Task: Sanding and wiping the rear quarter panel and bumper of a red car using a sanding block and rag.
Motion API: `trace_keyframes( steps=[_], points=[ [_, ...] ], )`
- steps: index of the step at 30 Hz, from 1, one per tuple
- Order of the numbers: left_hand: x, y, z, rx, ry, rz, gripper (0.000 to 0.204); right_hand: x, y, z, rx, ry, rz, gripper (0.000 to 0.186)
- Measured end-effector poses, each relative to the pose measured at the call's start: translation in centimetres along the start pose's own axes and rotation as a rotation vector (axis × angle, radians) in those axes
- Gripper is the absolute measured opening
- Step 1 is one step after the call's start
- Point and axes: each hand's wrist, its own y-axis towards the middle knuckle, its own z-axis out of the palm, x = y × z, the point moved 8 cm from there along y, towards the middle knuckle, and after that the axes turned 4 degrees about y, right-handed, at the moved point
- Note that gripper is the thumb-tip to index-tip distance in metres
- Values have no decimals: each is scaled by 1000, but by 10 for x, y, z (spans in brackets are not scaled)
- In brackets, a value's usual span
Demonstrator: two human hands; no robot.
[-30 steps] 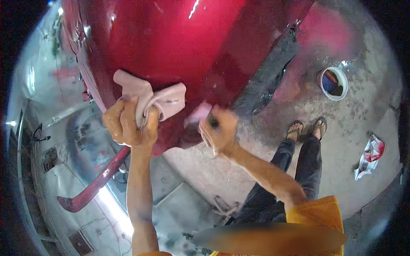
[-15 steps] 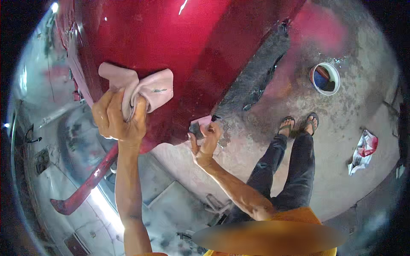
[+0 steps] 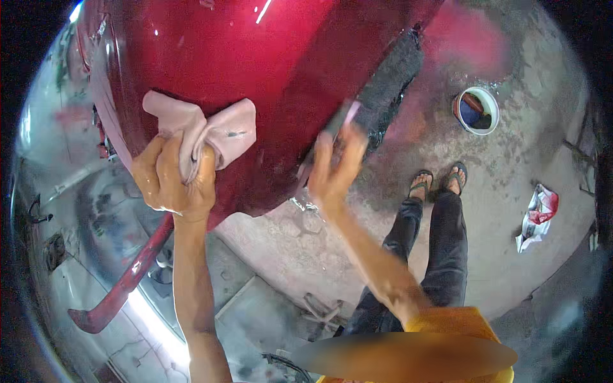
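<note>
My left hand grips a bunched pale pink cloth, two flaps of it spread above the fingers on a glossy red car body panel. Farther right, my right hand is smeared by motion along the panel's lower edge. At its fingertips shows a thin, small pink and grey piece, pressed near the border between the red paint and a dark grey strip. Whether that piece is sandpaper or cloth I cannot tell.
A white bucket with dark and reddish things inside stands on the wet concrete floor, right of my sandalled feet. A crumpled silver and red wrapper lies farther right. At the lower left, a narrow red part juts out below the panel.
My right hand has moved up and to the right along the panel edge with the small piece. My left hand stays on the cloth. The whole view has shifted slightly.
</note>
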Motion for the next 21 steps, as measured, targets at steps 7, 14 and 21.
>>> trace_keyframes(
  steps=[7, 14, 21],
  points=[
    [-20, -3, 16, -57, -18, -44, 34, -33, -22, -13, 39, 83, 256, 41],
    [3, -4, -2, -103, -15, -55, 36, -43, 139, -2, -12, 117, 346, 34],
    [-3, -7, -1, -85, 3, -43, 32, -13, 46, -12, 41, -3, -42, 41]
  ],
)
